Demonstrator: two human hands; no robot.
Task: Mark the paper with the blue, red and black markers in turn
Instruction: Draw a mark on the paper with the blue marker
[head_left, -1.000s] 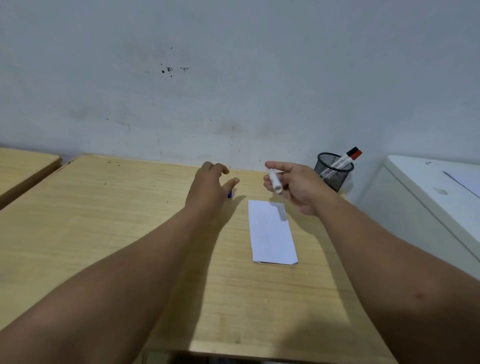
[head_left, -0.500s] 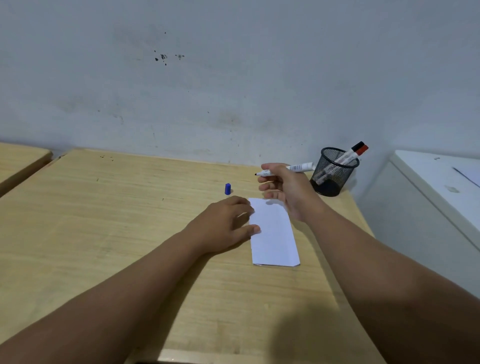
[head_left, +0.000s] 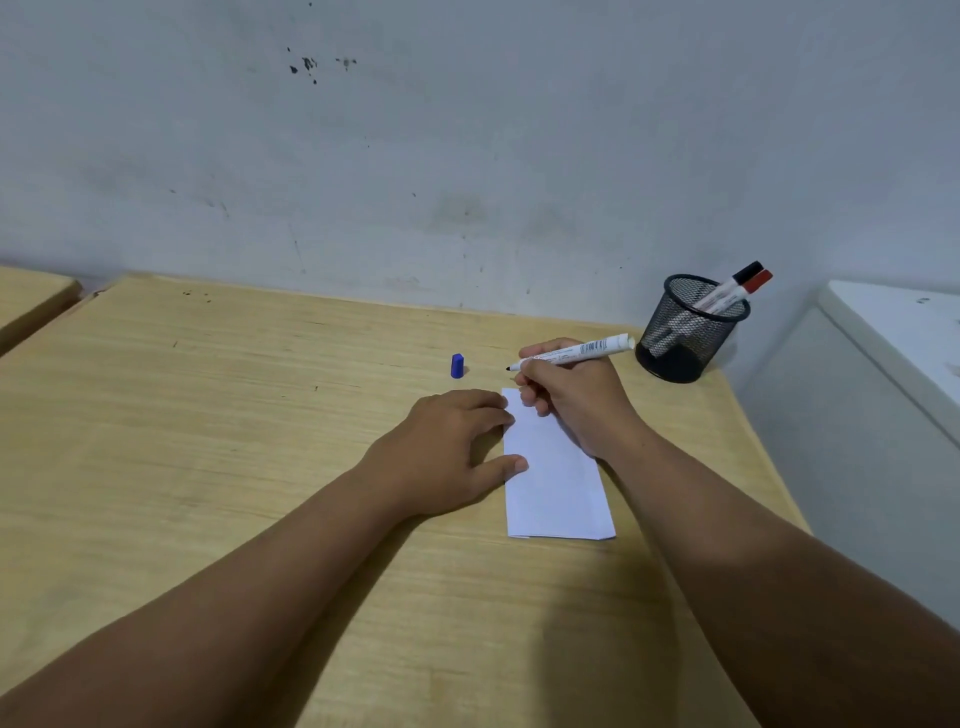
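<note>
A folded white paper (head_left: 558, 483) lies on the wooden desk (head_left: 208, 426). My left hand (head_left: 447, 452) rests flat, its fingertips and thumb pressing the paper's left edge. My right hand (head_left: 569, 392) holds the uncapped blue marker (head_left: 582, 351) in a writing grip, tip pointing left just beyond the paper's far edge. The marker's blue cap (head_left: 457, 365) stands on the desk to the left of the tip. The red marker (head_left: 748, 291) and the black marker (head_left: 735, 280) lean in a black mesh cup (head_left: 685, 332) at the back right.
A grey wall runs right behind the desk. A white cabinet (head_left: 893, 353) stands to the right, past the desk's right edge. Another wooden desk (head_left: 31, 296) shows at the far left.
My left hand set the blue cap on the desk, then moved right onto the paper's left edge. My right hand turned the marker into a writing grip and lowered it toward the paper.
</note>
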